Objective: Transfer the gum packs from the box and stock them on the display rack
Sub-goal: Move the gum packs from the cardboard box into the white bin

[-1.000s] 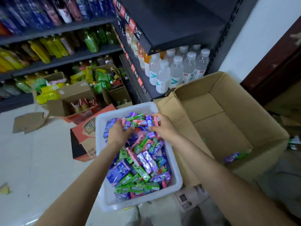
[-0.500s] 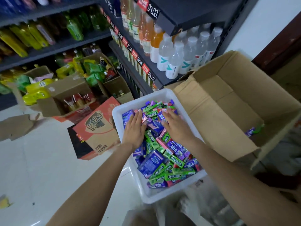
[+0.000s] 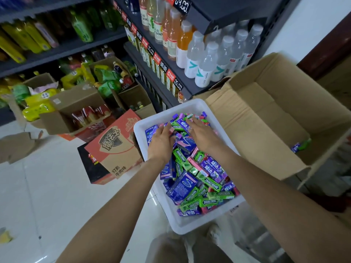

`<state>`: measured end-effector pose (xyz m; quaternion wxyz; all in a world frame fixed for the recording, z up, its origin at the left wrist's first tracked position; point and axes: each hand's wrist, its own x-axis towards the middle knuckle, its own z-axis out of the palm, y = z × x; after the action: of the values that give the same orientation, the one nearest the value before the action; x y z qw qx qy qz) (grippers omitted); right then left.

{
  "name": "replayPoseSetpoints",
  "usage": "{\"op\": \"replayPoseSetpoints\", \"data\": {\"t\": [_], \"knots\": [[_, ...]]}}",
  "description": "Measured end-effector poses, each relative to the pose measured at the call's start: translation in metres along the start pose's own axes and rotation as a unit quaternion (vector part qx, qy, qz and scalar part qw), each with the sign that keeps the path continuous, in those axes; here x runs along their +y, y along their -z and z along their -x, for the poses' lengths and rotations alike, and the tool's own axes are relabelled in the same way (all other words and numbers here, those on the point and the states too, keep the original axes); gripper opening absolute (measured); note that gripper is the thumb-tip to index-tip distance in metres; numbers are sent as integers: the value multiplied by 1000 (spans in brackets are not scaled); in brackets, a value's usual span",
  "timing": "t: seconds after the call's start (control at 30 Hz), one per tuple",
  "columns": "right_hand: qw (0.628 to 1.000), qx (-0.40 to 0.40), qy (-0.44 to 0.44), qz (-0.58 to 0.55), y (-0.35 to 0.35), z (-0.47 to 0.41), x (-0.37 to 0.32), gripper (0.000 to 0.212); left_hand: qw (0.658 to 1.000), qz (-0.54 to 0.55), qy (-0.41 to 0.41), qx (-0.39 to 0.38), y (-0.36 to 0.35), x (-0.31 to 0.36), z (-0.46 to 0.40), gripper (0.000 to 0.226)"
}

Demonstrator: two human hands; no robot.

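The small green, purple and pink cardboard gum packs (image 3: 191,168) are heaped in the white plastic bin (image 3: 190,223). Both grips, left hand (image 3: 161,142) and right hand (image 3: 202,134), lie flat and released at the bin's twelve o'clock end. A few aligned packs should be gathered; stragglers at three o'clock in the brown cardboard box (image 3: 266,130) should be collected.

Two bare forearms, no sleeves, watch or rings visible; left hand (image 3: 161,142), right hand (image 3: 202,134). Grey-beige trousers (image 3: 171,249) below.
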<state>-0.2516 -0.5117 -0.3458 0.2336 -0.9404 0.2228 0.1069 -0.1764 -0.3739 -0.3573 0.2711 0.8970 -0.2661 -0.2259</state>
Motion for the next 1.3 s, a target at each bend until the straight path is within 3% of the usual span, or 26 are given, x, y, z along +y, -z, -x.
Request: {"op": "replayPoseSetpoints", "data": {"t": [0.13,0.23,0.4,0.57,0.7,0.83,1.0,1.1,1.3], "knots": [[987,105,-29,-114,14,22,10,38,998,-38,-18,37,5,13,4,45],[973,144,-71,-164,34,44,32,29,996,11,-69,56,6,41,7,38],[919,210,-120,-312,68,74,77,24,984,129,-123,-23,-8,114,6,25],[865,260,-159,-398,104,92,134,22,975,201,-63,-70,-49,180,-4,24],[861,212,-226,-403,115,83,206,25,981,177,-4,-79,-88,210,-16,63],[895,94,-226,-374,103,56,264,24,980,186,58,-29,-115,221,-22,90],[918,-44,-225,-324,82,28,288,31,953,275,130,-10,-129,226,-24,96],[924,-126,-217,-288,77,21,284,38,928,338,158,-9,-127,233,-24,86],[918,-216,-144,-300,72,10,261,50,898,406,169,-14,-131,237,-22,81]]}}
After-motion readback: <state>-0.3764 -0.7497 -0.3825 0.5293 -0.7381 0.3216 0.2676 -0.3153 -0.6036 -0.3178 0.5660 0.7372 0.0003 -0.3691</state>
